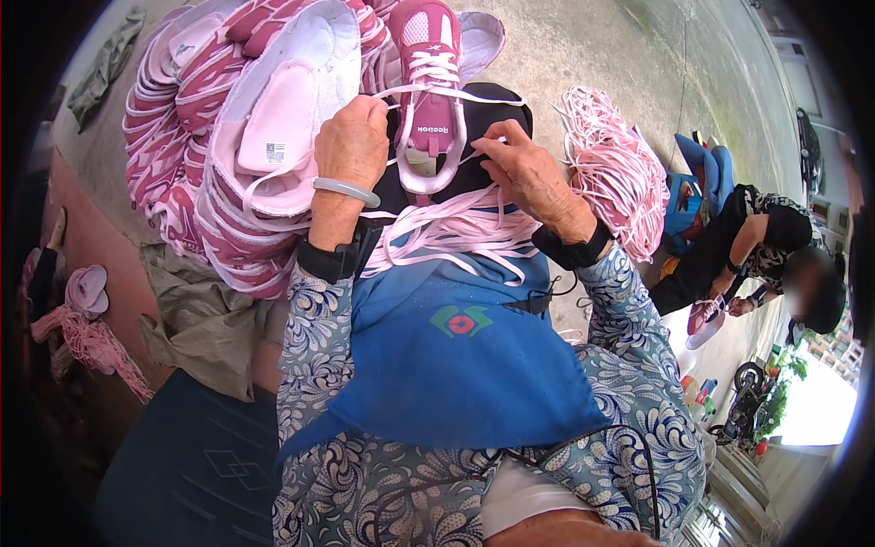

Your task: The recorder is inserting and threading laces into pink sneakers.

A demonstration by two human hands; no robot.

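A pink sneaker (pixel 437 115) lies in front of me with its toe pointing away and its heel opening toward me. White lace (pixel 474 95) is threaded through its eyelets, and the loose lengths spread to both sides. At the left of the shoe, my left hand (pixel 353 144) is closed with its fingers curled on one length of lace. My right hand (pixel 523 171) pinches the other length between thumb and fingertips, beside the heel opening. Just below the shoe, a bundle of pale pink laces (pixel 460 223) rests across my lap, over a blue apron (pixel 465 383).
Pink and white shoes (pixel 205 196) are heaped close on my left. A second pile of pink laces (pixel 615 178) sits to the right. Farther right, another person (pixel 766 232) bends over a pink shoe (pixel 705 321). A motorbike (pixel 746 397) stands beyond.
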